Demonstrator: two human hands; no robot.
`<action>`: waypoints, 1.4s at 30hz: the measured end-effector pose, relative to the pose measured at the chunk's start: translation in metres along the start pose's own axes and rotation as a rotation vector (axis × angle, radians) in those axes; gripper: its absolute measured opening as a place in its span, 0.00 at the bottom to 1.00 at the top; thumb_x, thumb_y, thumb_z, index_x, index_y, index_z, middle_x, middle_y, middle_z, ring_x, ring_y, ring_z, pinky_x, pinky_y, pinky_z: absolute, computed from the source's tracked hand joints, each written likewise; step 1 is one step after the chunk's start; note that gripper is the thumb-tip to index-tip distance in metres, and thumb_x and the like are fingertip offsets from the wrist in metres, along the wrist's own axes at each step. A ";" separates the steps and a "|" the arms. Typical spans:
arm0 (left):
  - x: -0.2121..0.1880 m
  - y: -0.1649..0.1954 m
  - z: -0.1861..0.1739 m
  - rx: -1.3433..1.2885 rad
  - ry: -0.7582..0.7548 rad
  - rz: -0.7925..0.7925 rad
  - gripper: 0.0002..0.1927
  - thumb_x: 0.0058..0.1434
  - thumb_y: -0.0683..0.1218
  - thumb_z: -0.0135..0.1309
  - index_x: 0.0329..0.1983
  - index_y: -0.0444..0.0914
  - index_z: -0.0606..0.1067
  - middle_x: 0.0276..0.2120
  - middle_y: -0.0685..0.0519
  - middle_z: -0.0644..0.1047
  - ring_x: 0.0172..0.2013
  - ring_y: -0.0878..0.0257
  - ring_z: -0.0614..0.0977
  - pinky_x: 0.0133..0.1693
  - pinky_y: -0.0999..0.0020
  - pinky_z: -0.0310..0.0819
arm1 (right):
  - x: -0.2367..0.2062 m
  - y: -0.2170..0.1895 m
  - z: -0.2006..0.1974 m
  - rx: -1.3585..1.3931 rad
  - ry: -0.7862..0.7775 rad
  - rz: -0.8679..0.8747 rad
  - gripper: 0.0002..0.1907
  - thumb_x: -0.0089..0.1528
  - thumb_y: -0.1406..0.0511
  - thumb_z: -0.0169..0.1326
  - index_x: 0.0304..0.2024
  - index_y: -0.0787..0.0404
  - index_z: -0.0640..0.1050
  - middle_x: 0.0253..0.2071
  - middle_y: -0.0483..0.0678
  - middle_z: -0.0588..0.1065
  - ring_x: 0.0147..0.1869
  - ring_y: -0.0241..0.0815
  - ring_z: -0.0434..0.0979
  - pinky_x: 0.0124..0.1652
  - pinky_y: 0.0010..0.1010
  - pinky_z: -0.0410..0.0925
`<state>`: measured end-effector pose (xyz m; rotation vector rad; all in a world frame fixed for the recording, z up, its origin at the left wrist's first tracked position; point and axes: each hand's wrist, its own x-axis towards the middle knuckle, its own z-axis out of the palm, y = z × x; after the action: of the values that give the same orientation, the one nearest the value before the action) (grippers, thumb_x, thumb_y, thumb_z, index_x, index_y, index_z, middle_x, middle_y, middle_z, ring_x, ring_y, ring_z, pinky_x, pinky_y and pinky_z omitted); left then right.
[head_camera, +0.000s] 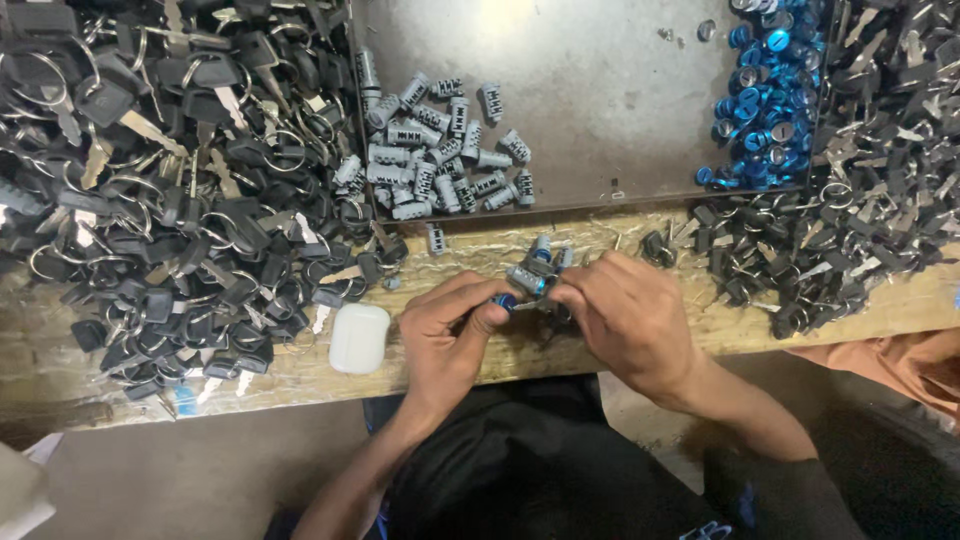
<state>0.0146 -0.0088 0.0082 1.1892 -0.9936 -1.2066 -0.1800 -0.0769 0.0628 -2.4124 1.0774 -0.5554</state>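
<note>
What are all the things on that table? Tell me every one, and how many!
Keys on rings: too many to count, black heads with silver blades, heaped on the left.
More keys: too many to count, black and silver, heaped on the right.
Lock cylinders: a couple of dozen, grey, piled in the tray.
Metal tray: one, dull grey, top middle.
Caps: many, blue, tray's right side.
Small case: one, white, on the bench beside the left hand.
Wooden bench: one, tan, under everything.
Orange cloth: one piece, right edge.
Left hand: pinching a blue-tipped part.
Right hand: holding a grey cylinder.
</note>
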 end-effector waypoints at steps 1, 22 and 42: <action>0.000 0.001 0.000 0.018 0.018 0.012 0.10 0.65 0.43 0.62 0.44 0.31 0.81 0.31 0.52 0.78 0.31 0.65 0.76 0.34 0.71 0.69 | -0.001 -0.003 0.000 -0.070 0.009 -0.045 0.08 0.62 0.68 0.63 0.38 0.66 0.76 0.28 0.49 0.71 0.29 0.47 0.71 0.29 0.38 0.64; -0.003 0.007 0.020 0.383 0.060 0.076 0.08 0.61 0.33 0.58 0.44 0.29 0.78 0.30 0.46 0.77 0.28 0.54 0.82 0.31 0.66 0.76 | 0.003 -0.018 0.031 -0.246 0.209 -0.143 0.08 0.60 0.73 0.60 0.40 0.71 0.76 0.26 0.49 0.66 0.28 0.45 0.68 0.27 0.36 0.64; 0.000 0.013 0.003 0.702 0.059 0.262 0.14 0.58 0.39 0.65 0.47 0.34 0.80 0.42 0.45 0.78 0.34 0.53 0.82 0.33 0.63 0.77 | 0.077 0.153 -0.027 -0.382 0.121 0.232 0.05 0.66 0.68 0.59 0.41 0.65 0.81 0.37 0.57 0.78 0.37 0.57 0.78 0.37 0.42 0.69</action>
<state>0.0135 -0.0092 0.0219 1.5524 -1.5407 -0.6151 -0.2373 -0.2339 0.0168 -2.5403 1.6170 -0.4543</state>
